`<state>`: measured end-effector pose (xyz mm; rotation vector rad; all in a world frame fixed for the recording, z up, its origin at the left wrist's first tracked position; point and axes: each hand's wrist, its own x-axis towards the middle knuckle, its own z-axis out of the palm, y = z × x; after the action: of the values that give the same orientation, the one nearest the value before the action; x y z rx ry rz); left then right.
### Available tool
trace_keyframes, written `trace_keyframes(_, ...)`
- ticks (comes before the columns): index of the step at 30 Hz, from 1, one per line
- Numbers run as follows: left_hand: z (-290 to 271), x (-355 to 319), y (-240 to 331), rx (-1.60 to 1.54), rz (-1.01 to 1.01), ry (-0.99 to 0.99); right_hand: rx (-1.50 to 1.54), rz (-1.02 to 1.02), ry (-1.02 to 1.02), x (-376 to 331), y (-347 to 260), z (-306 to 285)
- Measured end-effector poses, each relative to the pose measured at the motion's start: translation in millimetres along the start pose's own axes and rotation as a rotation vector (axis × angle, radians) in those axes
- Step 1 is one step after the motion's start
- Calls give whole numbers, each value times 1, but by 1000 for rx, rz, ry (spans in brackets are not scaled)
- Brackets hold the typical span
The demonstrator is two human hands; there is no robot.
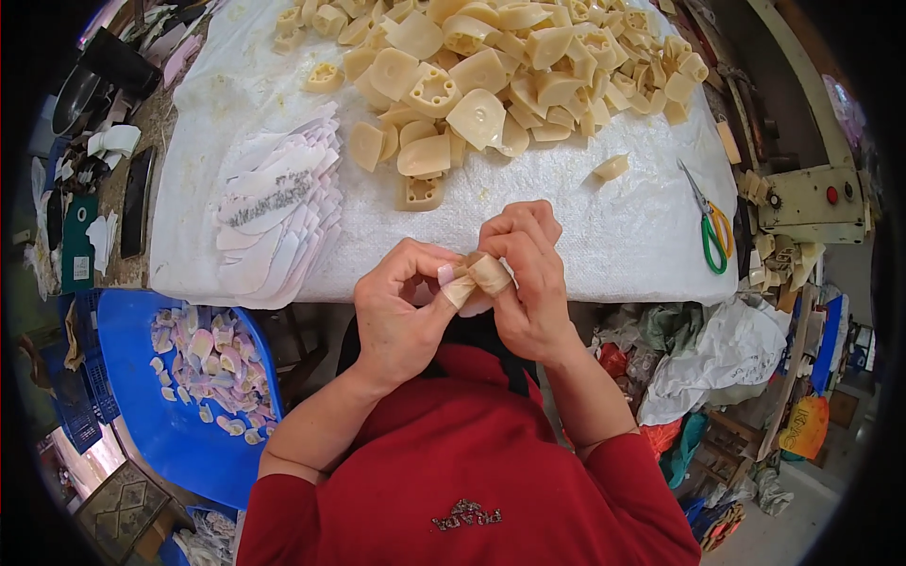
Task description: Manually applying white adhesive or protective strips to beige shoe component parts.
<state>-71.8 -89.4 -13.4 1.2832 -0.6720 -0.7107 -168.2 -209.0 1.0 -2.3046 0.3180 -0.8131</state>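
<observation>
My left hand [401,302] and my right hand [530,283] meet at the table's near edge, fingers closed together on a small pale pink piece [478,305]. Most of that piece is hidden behind my fingers, so its full shape cannot be seen. Tan tape [490,274] wraps digits where the hands meet. Ahead of them lies a big heap of cream moulded blocks [477,118] shaped like shoe heels, some with holes in their flat ends. One block [420,192] sits nearest my hands. Left of my hands is a fanned stack of white-pink cut sheets [278,208].
A white woven sheet [604,226] covers the table. Scissors [710,226] with green and orange handles lie at its right. Below left stands a blue basin [179,443] holding several pinkish covered pieces [212,363]. A control box [813,203] is at the right; bags [717,358] lie beneath.
</observation>
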Motion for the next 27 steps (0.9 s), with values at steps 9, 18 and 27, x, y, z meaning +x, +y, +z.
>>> trace_keyframes(9, -9, 8, 7, 334, 372, -16, 974, 411, 122, -10, 15, -3)
trace_keyframes(18, -23, 4, 6, 433, 609, -180, 698, 279, -135, -6, 13, -17)
trace_keyframes(27, -10, -4, 0, -502, -298, -405, 561, 90, -137, -6, 0, 1)
